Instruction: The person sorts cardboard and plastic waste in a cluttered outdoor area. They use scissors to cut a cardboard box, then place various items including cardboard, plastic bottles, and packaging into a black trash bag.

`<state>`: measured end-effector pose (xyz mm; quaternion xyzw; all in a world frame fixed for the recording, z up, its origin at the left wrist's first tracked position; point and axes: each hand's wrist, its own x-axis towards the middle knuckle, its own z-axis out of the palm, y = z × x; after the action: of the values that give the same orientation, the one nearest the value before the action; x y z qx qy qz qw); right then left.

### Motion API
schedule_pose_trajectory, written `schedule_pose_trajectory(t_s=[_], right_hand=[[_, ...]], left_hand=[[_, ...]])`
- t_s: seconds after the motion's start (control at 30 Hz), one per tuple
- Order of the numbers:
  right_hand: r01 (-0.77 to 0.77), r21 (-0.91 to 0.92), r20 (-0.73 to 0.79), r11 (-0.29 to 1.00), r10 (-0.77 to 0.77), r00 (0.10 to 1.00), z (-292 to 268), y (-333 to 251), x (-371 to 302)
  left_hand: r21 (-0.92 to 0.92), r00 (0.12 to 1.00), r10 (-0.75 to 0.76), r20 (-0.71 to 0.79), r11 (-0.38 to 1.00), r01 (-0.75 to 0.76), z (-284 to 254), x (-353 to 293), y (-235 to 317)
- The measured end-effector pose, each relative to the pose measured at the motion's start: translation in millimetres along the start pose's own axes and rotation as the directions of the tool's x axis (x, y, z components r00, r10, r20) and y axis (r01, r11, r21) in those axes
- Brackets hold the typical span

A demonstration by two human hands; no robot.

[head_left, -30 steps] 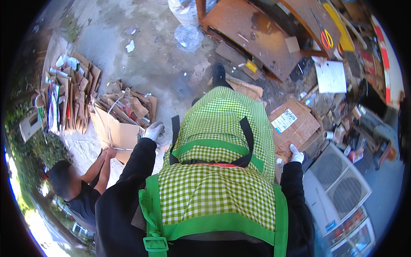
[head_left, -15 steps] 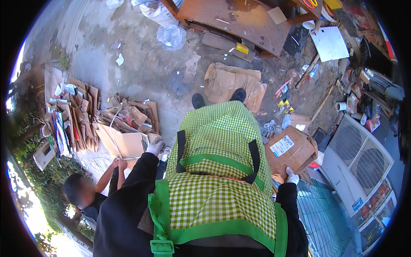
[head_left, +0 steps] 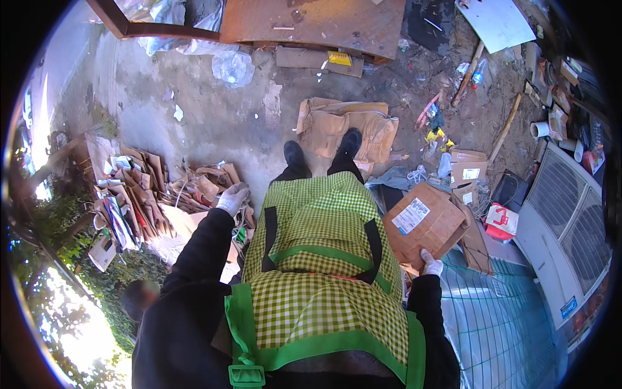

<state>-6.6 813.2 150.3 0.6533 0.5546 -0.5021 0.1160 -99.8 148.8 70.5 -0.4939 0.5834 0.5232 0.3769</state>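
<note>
My right hand (head_left: 431, 262), in a pale work glove, grips the lower edge of a brown cardboard box (head_left: 421, 220) with a white label. The box hangs tilted at my right side. My left hand (head_left: 233, 198), gloved too, is held out in front of me on the left, fingers loosely apart and nothing seen in them. Just beyond it lies a stack of flattened cardboard (head_left: 204, 188). Farther left stands another bundle of cardboard sheets (head_left: 133, 201). A green checked apron (head_left: 324, 259) covers my front.
A flattened carton (head_left: 350, 126) lies by my feet. Beyond are a wooden board (head_left: 311, 26) and a clear plastic bag (head_left: 233, 68). To the right stand an air-conditioner unit (head_left: 567, 207) and blue-green wire mesh (head_left: 492, 318). Another person's head (head_left: 137, 298) shows low on the left.
My left hand has moved slightly forward, away from the cardboard stack's near edge. My right hand keeps its grip on the box. The other person is now mostly hidden behind my arm.
</note>
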Motion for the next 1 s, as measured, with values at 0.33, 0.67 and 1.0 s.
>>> schedule_pose_trajectory(t_s=[0.33, 0.67, 1.0], right_hand=[[0.031, 0.116, 0.004, 0.993, -0.032, 0.999, 21, -37, 32], [0.086, 0.296, -0.080, 0.951, -0.065, 0.995, 36, -18, -19], [0.079, 0.320, -0.180, 0.944, -0.021, 0.983, 28, -26, -104]], left_hand=[[0.142, 0.990, 0.120, -0.073, 0.984, -0.108, -21, -53, 33], [0.536, 0.992, 0.081, 0.101, 0.836, -0.122, -32, 16, 108], [0.314, 0.983, 0.132, 0.130, 0.935, -0.167, -45, 69, 169]])
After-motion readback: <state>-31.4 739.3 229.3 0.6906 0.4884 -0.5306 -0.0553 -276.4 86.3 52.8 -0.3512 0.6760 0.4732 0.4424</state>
